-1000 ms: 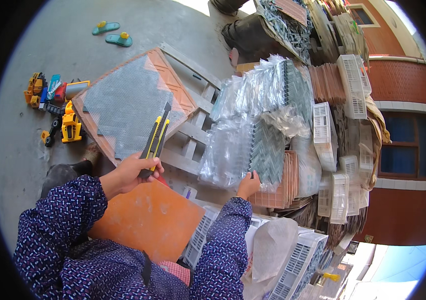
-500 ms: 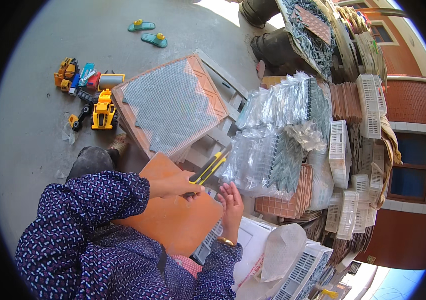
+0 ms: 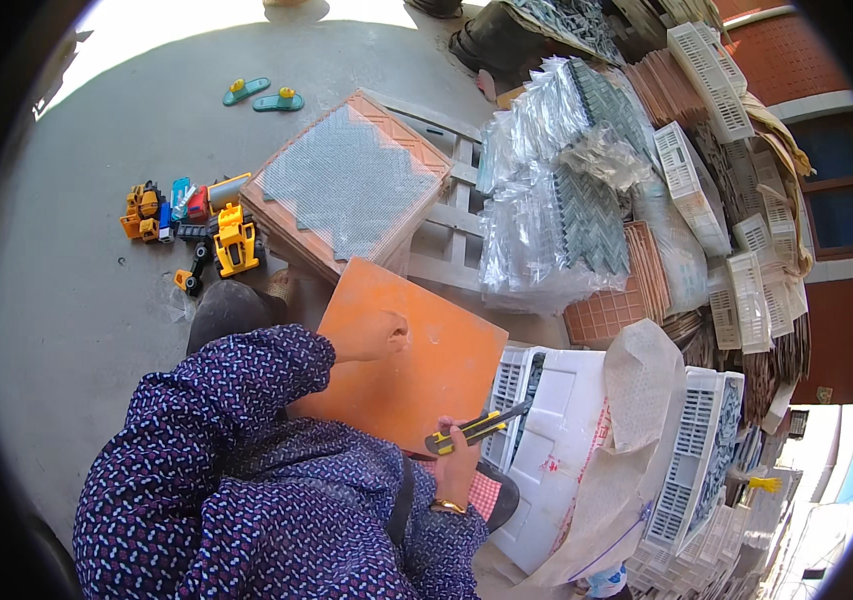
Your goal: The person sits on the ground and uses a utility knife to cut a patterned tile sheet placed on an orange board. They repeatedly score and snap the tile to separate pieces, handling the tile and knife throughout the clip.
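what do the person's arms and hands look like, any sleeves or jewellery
Both arms wear long dark blue sleeves dotted with small white and red marks. The left hand and right hand are bare, no gloves. A thin gold-coloured bangle circles the right wrist.

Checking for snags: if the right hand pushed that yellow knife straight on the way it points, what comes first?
Probably the white plastic crate: the right hand aims the yellow utility knife up and rightward, its tip already over the crate's edge beside the orange tile. Depth is unclear.
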`<state>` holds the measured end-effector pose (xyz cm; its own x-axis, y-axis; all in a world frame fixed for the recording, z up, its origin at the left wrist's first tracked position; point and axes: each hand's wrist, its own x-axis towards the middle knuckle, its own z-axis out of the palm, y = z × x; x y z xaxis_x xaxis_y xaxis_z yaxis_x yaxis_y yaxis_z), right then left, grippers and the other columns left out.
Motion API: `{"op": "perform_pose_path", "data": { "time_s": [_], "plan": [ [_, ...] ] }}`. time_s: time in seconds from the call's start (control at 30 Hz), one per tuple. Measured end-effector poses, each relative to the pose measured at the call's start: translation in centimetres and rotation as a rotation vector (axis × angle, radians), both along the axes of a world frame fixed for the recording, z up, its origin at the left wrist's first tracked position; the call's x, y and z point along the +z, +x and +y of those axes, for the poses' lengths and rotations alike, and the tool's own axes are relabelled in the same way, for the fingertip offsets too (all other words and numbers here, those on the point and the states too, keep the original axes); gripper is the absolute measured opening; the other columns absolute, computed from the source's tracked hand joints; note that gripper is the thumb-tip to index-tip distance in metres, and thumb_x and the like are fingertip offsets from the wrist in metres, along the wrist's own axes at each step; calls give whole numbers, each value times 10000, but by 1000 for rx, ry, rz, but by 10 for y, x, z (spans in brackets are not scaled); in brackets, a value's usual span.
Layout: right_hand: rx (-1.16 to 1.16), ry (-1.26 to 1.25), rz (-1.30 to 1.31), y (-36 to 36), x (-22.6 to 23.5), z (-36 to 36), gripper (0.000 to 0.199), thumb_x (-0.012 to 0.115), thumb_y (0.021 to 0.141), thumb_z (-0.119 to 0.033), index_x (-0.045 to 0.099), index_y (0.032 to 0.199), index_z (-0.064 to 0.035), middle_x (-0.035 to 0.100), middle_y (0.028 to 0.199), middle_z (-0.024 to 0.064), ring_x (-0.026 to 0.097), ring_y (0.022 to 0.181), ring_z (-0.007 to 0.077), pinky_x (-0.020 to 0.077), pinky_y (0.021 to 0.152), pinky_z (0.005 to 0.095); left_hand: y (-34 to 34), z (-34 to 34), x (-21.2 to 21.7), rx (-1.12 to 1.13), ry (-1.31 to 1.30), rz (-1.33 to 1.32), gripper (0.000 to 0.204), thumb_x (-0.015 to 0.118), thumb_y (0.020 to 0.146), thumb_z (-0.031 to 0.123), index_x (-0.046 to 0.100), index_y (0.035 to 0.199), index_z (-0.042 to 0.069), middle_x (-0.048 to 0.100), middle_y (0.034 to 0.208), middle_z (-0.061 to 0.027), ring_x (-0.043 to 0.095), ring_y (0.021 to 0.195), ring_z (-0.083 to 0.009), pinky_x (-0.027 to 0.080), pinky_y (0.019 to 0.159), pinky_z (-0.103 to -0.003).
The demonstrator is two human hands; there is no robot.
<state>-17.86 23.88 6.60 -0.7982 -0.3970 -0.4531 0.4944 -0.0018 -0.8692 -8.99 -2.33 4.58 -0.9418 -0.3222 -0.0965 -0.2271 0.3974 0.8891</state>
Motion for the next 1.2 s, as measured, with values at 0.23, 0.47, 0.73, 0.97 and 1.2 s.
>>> {"op": "perform_pose_path", "data": {
  "time_s": [0.23,0.47,0.73,0.97,1.2],
  "plan": [
    [-56,-96,-174,3,-14,-7,204,482,803,43,432,982,-40,537,834,120,555,779,240,472,719,401,29,-136,-58,1358,-62,-177,432,508,766,86,460,1178,-37,501,1153,-225,485,1069,-360,390,919,-389],
    [-58,-101,-181,-6,-20,-12,254,485,790,36,421,1012,-68,538,838,117,557,771,241,475,713,392,39,-159,-52,1503,166,-310,409,470,763,107,449,1130,-72,525,1110,-266,496,1071,-384,401,897,-400],
    [-78,-145,-219,-5,-27,-24,296,487,786,51,430,1037,-95,540,842,108,556,778,238,468,724,395,113,-216,-157,1419,240,-70,237,475,821,211,505,910,-7,529,825,-129,508,756,-240,423,622,-315],
    [-88,-154,-196,-11,-15,-22,205,519,778,14,470,956,-77,536,844,109,547,808,245,463,725,398,53,-194,-41,1574,1116,255,158,552,843,160,529,903,16,571,875,-73,532,751,-185,432,650,-285],
    [-92,-176,-248,-9,-18,-21,167,523,779,0,471,926,-61,540,844,115,544,814,252,466,725,395,64,-219,-104,1455,1044,407,367,607,799,68,459,1126,-13,546,1068,-141,552,919,-266,486,767,-366]
  ]
}}
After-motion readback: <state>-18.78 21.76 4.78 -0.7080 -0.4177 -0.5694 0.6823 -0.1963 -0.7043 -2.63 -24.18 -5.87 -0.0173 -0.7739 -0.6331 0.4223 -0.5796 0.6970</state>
